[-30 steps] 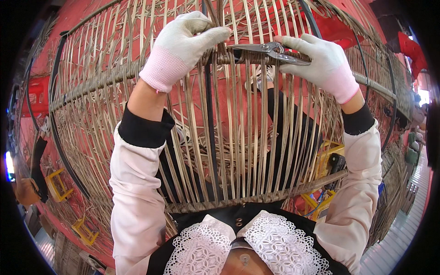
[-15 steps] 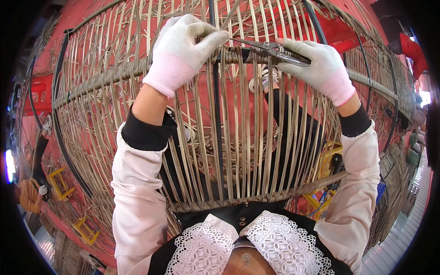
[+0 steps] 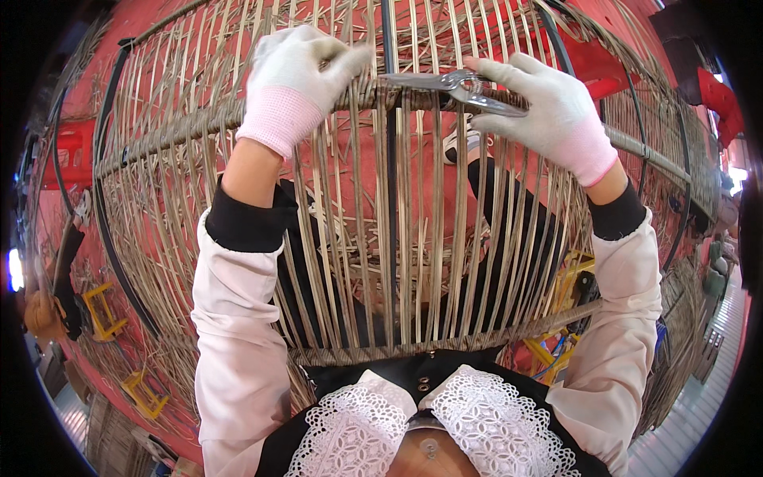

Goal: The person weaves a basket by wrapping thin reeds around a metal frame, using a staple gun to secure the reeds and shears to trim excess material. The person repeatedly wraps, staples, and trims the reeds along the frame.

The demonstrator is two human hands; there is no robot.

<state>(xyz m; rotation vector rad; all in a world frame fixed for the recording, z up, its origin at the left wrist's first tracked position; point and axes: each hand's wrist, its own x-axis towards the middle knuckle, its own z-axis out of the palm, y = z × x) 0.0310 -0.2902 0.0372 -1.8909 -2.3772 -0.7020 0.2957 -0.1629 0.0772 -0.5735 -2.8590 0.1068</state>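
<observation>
My right hand (image 3: 544,111), in a white glove with a pink cuff, is wrapped round metal pruning shears (image 3: 453,83). Their pointed blades reach left over the wrapped crossbar (image 3: 199,137) of a woven frame, towards my other hand. My left hand (image 3: 298,75), gloved alike, is closed in a pinch above the crossbar, left of the blade tips. Whatever lies between its thumb and fingers is blurred and too small to make out. Brown wicker strands (image 3: 417,238) run lengthwise over the frame, close together, from the crossbar to the near wrapped rail (image 3: 397,350) at my waist.
Dark metal bars (image 3: 391,199) cross the frame. Cut strand scraps litter the red floor (image 3: 362,187) below, where my legs show between the strands. Yellow stools (image 3: 103,314) stand at left, a red plastic seat (image 3: 588,63) beyond the frame. Part of another person (image 3: 67,278) shows at far left.
My left hand has shifted left and slightly down, away from the strand it pinched. The shears have moved left along the crossbar with my right hand.
</observation>
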